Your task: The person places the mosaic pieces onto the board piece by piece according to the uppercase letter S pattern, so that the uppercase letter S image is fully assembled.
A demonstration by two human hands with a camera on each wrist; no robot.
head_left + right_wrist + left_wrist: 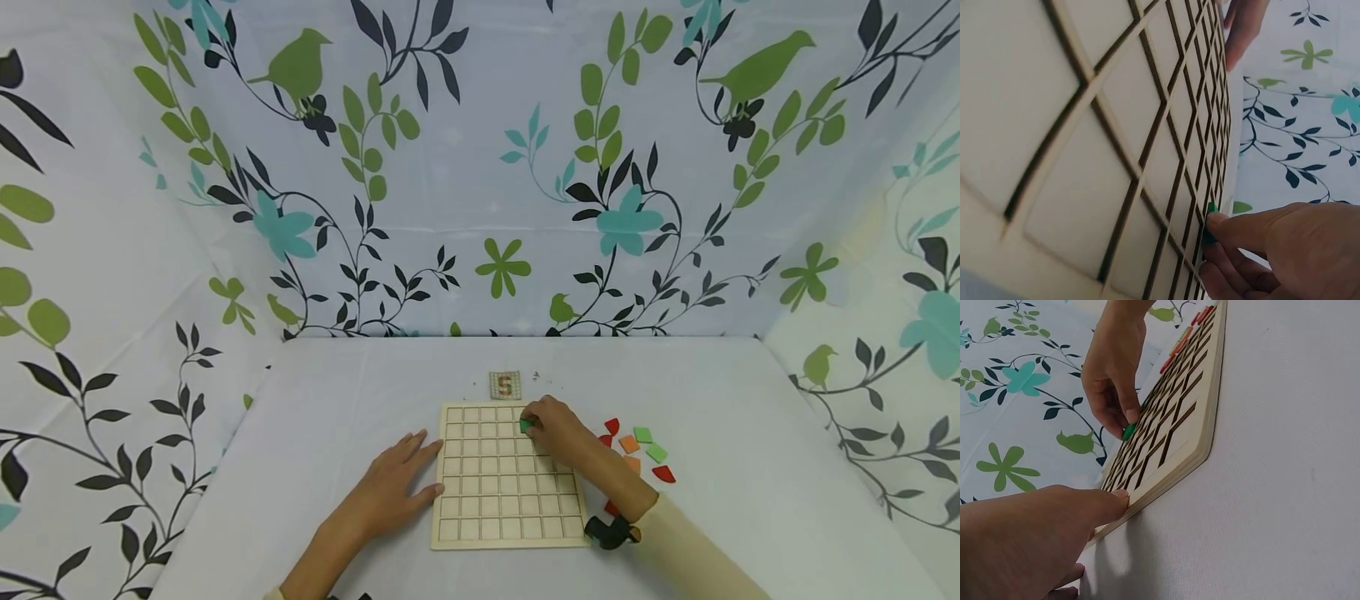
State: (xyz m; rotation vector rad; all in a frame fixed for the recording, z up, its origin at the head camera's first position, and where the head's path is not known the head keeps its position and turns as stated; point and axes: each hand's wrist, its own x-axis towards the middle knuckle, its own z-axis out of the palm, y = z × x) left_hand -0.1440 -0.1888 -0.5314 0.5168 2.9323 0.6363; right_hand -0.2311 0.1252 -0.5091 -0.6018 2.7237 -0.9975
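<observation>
A pale wooden grid board [491, 506] with rows of square recesses lies flat on the white table. Over its far right corner, my right hand [561, 433] pinches a small green tile [525, 426] between thumb and fingers. The right wrist view shows the tile [1211, 209] down at the grid, partly covered by the fingertips; whether it sits in a recess I cannot tell. My left hand [392, 485] lies beside the board with fingers spread, its thumb and fingertips touching the left edge. In the left wrist view that thumb [1110, 505] rests on the rim.
Right of the board lie several loose pieces: red ones such as a quarter-round piece [663, 474], light green squares like this green tile [642, 434], and orange squares like this orange tile [628, 442]. A small card [495, 387] marked with an S-like shape lies behind the board. Patterned cloth surrounds the table.
</observation>
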